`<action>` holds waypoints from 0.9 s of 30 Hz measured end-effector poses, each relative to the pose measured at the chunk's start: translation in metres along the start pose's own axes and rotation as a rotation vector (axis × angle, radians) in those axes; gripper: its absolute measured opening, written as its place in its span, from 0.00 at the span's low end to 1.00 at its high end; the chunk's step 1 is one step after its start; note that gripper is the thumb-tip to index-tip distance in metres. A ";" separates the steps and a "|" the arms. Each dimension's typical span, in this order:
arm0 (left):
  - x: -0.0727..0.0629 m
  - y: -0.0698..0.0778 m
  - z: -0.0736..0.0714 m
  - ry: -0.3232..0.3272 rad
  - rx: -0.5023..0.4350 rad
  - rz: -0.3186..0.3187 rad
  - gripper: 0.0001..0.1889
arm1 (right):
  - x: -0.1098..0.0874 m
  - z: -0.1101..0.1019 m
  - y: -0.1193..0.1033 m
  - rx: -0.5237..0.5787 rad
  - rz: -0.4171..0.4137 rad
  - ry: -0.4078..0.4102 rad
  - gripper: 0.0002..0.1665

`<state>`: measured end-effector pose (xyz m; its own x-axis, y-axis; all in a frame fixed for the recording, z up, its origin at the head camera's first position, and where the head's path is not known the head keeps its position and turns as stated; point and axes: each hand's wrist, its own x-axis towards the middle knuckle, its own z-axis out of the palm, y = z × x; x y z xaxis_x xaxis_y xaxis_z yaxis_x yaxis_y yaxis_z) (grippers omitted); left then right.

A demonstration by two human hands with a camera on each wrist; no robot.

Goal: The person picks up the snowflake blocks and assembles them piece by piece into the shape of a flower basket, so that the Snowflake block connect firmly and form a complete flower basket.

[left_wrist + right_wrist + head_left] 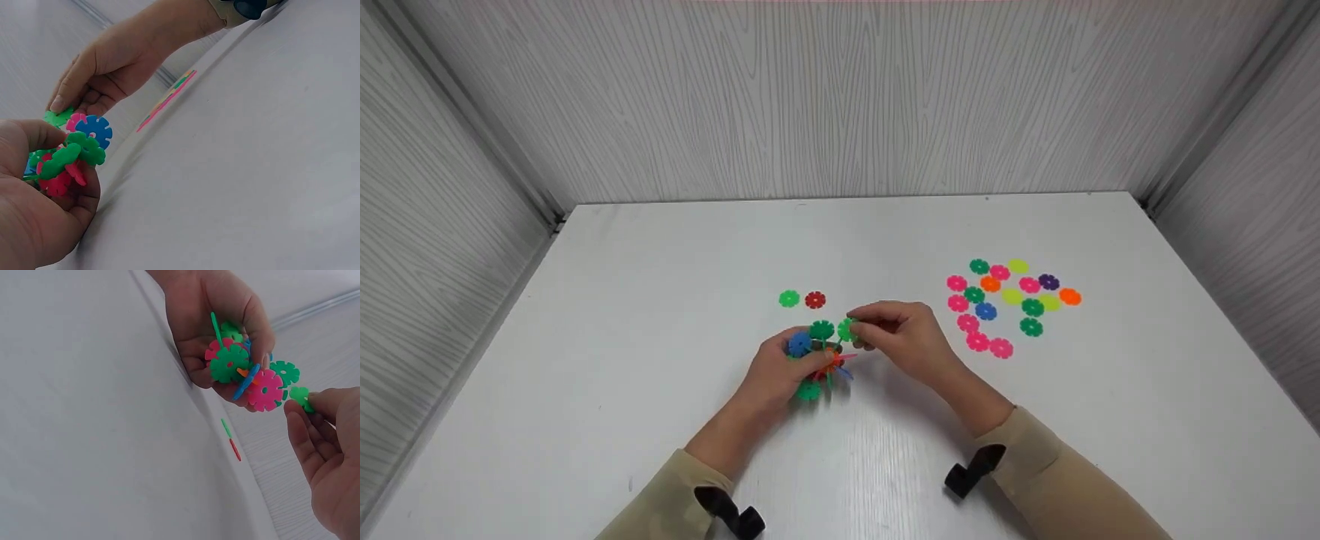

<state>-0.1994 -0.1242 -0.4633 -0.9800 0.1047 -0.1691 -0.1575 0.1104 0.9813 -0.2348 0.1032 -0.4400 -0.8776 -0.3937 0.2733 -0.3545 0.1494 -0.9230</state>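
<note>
My left hand (776, 371) grips a cluster of joined plastic snowflake discs, its thumb over an orange disc (832, 358) near the middle. Blue, green and pink discs stick out around it, among them a blue disc (94, 131) and a pink disc (265, 390). Between thumb and fingers, my right hand (906, 337) pinches a light green disc (301, 399) at the cluster's upper right edge. Whether that disc is slotted into the cluster cannot be told. The fingers of the left hand hide part of the cluster's underside.
A light green disc (789, 298) and a dark red disc (815, 300) lie just beyond the hands. To the right, several loose discs in pink, green, yellow, orange, blue and purple, such as an orange disc (1070, 297), lie flat on the white table (675, 270). Grey wood-grain panels (840, 97) surround the table.
</note>
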 end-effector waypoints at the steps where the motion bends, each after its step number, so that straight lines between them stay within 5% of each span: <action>1: 0.000 0.000 0.000 0.000 0.010 0.009 0.24 | 0.000 0.000 0.000 -0.003 -0.001 0.002 0.13; 9: -0.002 0.000 0.001 0.018 0.093 0.045 0.22 | -0.001 0.001 0.000 -0.072 -0.014 -0.005 0.09; 27: -0.006 0.003 0.004 0.024 0.064 0.060 0.22 | -0.002 0.002 0.002 -0.080 0.000 -0.022 0.05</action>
<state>-0.1934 -0.1206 -0.4592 -0.9902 0.0895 -0.1073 -0.0913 0.1677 0.9816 -0.2335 0.1022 -0.4431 -0.8707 -0.4132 0.2668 -0.3800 0.2210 -0.8982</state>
